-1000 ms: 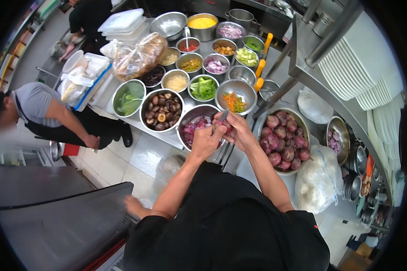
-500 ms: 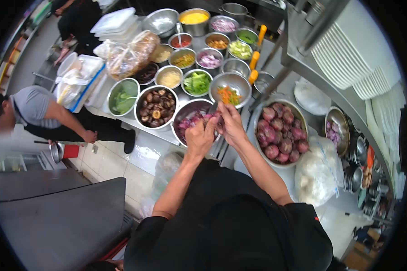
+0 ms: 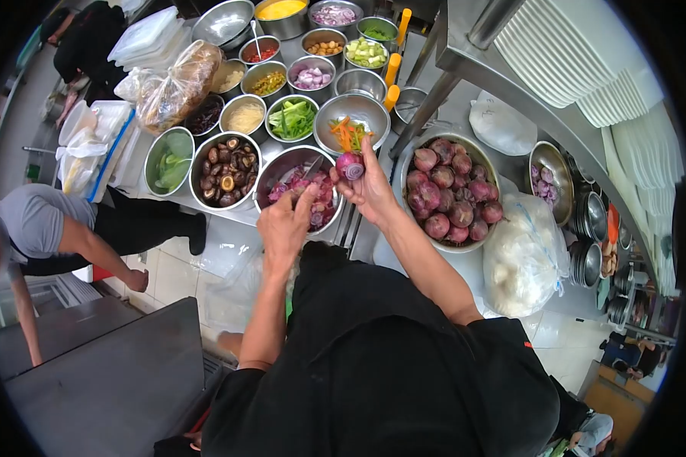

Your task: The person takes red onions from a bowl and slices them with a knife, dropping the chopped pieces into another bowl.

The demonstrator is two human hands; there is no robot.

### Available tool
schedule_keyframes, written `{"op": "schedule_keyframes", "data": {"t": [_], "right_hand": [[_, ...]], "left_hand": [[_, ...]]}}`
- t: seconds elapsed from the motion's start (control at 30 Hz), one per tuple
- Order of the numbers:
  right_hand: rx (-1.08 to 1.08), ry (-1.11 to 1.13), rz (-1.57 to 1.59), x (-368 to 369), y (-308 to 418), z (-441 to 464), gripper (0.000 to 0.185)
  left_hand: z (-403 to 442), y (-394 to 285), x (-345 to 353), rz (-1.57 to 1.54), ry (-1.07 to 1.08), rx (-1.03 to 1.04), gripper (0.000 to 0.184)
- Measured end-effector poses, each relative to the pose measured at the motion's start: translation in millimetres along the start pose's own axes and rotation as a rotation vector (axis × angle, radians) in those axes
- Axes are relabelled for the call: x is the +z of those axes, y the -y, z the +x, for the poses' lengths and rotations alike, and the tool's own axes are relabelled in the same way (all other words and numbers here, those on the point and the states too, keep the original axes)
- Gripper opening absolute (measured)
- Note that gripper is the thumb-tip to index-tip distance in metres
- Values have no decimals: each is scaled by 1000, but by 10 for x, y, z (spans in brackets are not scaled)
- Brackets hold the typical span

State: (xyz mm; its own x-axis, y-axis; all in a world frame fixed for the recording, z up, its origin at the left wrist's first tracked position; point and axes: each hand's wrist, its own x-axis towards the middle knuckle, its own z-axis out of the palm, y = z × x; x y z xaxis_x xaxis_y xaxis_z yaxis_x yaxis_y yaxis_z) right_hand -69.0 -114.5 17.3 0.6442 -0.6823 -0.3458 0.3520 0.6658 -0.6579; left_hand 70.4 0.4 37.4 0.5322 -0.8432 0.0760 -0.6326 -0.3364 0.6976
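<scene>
My left hand [image 3: 283,227] is closed round a small knife [image 3: 312,168], whose blade points away from me over a steel bowl [image 3: 262,177] of red onion skins and pieces [image 3: 324,199]. In my right hand [image 3: 373,186] a red onion [image 3: 350,167] rests against the fingers, its cut, ringed end facing me. That hand is held just right of the skin bowl, below a steel bowl [image 3: 372,107] with orange and green strips. Further right stands a large steel bowl [image 3: 489,169] full of whole red onions [image 3: 451,198].
Left of the skin bowl are mushrooms [image 3: 225,174] in a bowl and a green-filled container [image 3: 169,161]. Several ingredient pots stand behind. A shelf post [image 3: 427,114] rises at the right, near a white-filled plastic bag [image 3: 522,255]. A person in grey [image 3: 46,228] is at the left.
My hands have moved apart: the left drew back left with the knife, and the right turned, bringing the onion into view. The view shifted, and the person in grey reaches an arm down.
</scene>
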Motion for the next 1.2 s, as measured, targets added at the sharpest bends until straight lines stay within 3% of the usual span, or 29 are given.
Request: {"op": "schedule_keyframes", "data": {"t": [0.13, 0.3, 0.37, 0.47, 0.6, 0.67, 0.7, 0.9, 1.2], "right_hand": [[2, 16, 4, -40, -8, 3, 52], [-13, 47, -26, -27, 80, -20, 39], [21, -68, 47, 107, 131, -70, 40], [55, -107, 156, 133, 146, -90, 40], [117, -123, 197, 22, 74, -24, 43], [125, 31, 283, -124, -16, 39, 49], [129, 109, 325, -102, -14, 34, 52], [142, -208, 382, 263, 50, -96, 65], [112, -118, 390, 240, -60, -58, 66]], "left_hand": [[58, 151, -87, 305, 95, -27, 62], [181, 299, -18, 331, 88, -41, 56], [199, 286, -28, 368, 115, -15, 54], [193, 261, -37, 345, 92, -11, 53], [56, 50, -8, -72, 62, -11, 55], [-44, -33, 85, -301, 57, 52, 55], [-98, -157, 50, -274, 84, 48, 52], [-226, -249, 154, -313, 135, 47, 48], [-254, -224, 149, -258, 127, 36, 47]]}}
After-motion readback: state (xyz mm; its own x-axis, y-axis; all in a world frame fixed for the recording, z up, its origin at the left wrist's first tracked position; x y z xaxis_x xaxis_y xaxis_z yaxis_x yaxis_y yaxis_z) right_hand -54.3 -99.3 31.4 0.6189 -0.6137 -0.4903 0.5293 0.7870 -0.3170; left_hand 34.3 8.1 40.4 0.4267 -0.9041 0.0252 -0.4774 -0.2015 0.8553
